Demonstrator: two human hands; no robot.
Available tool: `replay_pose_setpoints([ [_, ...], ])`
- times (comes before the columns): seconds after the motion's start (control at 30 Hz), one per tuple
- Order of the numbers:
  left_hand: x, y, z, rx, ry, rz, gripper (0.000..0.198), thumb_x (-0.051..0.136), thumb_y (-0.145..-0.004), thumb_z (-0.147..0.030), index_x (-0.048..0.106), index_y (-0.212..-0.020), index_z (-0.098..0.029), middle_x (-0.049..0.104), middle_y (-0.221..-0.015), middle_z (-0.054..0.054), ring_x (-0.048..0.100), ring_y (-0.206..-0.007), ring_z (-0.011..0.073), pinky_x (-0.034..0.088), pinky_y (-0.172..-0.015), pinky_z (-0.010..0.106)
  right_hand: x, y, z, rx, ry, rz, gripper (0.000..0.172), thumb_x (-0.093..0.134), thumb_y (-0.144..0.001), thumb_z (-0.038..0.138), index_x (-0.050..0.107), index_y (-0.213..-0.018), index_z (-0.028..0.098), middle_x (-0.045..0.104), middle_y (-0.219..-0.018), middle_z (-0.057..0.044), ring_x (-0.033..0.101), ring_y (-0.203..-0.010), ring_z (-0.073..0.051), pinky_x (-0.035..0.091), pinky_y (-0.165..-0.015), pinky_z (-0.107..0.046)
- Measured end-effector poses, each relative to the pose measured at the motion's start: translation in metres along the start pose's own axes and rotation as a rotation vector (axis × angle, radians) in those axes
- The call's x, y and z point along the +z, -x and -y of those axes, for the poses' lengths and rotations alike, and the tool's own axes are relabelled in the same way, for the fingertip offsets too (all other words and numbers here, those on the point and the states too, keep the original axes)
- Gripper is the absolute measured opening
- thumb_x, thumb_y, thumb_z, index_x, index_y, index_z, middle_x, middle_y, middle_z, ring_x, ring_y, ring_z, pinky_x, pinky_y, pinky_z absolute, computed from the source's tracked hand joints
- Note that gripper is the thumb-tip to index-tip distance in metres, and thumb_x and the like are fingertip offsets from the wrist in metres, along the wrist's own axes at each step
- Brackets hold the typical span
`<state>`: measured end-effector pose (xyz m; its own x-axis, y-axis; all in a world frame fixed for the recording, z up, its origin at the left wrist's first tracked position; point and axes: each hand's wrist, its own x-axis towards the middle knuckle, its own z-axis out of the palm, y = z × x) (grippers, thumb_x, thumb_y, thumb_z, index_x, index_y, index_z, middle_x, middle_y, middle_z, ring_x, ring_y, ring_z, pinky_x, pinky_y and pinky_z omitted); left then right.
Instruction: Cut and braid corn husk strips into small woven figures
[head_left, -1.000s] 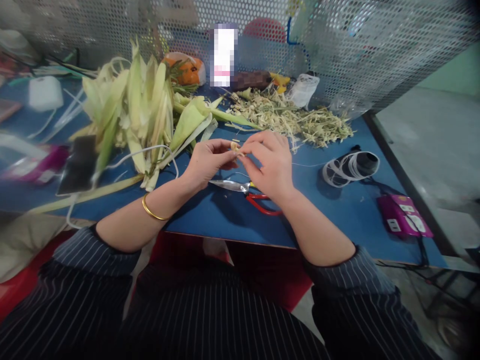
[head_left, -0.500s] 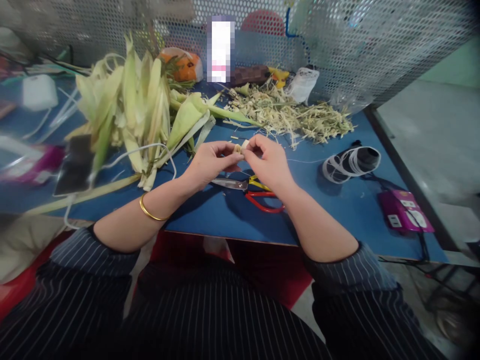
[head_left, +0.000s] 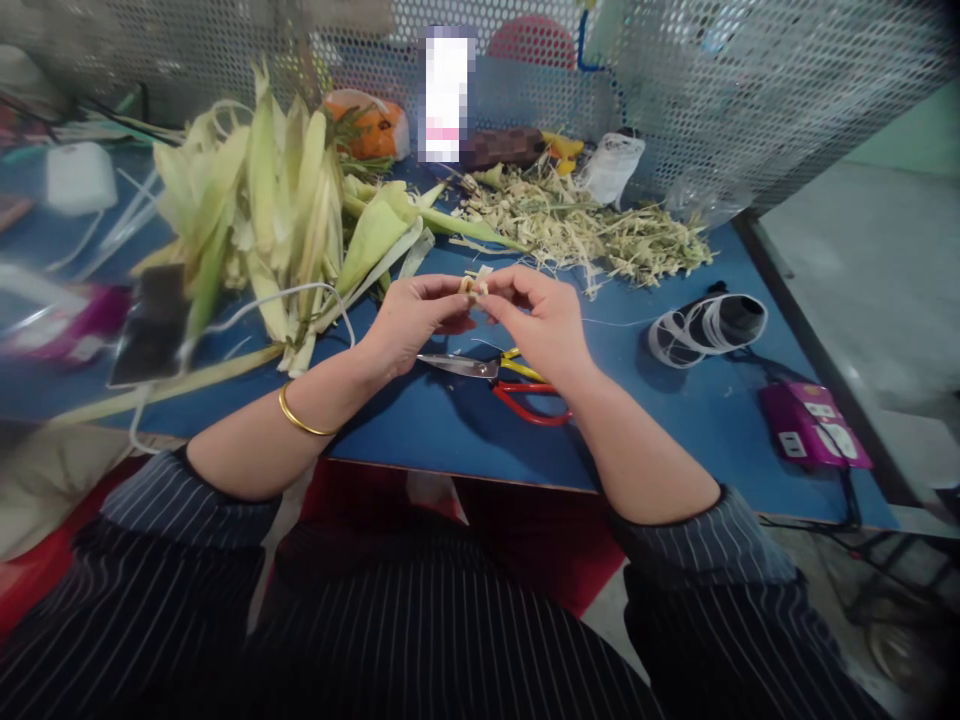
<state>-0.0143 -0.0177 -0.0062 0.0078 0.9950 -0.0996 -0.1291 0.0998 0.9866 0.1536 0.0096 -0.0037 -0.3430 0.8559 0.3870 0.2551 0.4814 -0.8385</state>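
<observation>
Between my fingertips is a small pale-yellow folded strip, probably corn husk (head_left: 474, 287), curled into a little loop. My left hand (head_left: 416, 315) pinches it from the left, and my right hand (head_left: 544, 315) pinches its other side. Just below my hands, scissors (head_left: 487, 372) with red and yellow handles lie on the blue table. A thin white thread runs from near my right hand to a dark spool (head_left: 709, 328) wound with white thread. My fingers hide part of the strip.
A large bundle of corn husks (head_left: 277, 210) lies at left, beside a dark phone (head_left: 150, 325) with a white cable. Husk scraps (head_left: 570, 220) are heaped at the back before a perforated metal screen (head_left: 660, 90). A purple power strip (head_left: 814, 425) sits at right.
The strip between my fingers now shows more of its loop, and my fingertips have shifted slightly around it. The view has moved a little; the scissors and spool stay in place.
</observation>
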Motion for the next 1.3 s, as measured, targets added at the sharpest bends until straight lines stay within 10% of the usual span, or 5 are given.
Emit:
replay_pose_setpoints([
  [0.73,0.004,-0.001,0.010,0.167,-0.060,-0.028,0.033,0.086,-0.067,-0.035,0.064,-0.082,-0.016,0.069,-0.077,0.002,0.068,-0.064,0.0125,0.057,-0.066,0.027,0.004,0.000,-0.003,0.218,-0.078,-0.058,0.020,0.069,-0.076,0.028,0.059,-0.062,0.018,0.056,-0.064,0.003,0.046,-0.062,-0.011,0.038,-0.061,-0.028],
  [1.3,0.005,-0.003,0.014,0.321,-0.268,-0.071,0.030,0.084,-0.070,-0.036,0.064,-0.080,-0.016,0.067,-0.070,0.000,0.066,-0.059,0.0110,0.054,-0.057,0.021,0.001,0.000,-0.005,0.096,0.209,-0.046,0.021,0.064,-0.078,0.020,0.054,-0.060,0.019,0.051,-0.060,0.004,0.040,-0.060,-0.010,0.032,-0.061,-0.029],
])
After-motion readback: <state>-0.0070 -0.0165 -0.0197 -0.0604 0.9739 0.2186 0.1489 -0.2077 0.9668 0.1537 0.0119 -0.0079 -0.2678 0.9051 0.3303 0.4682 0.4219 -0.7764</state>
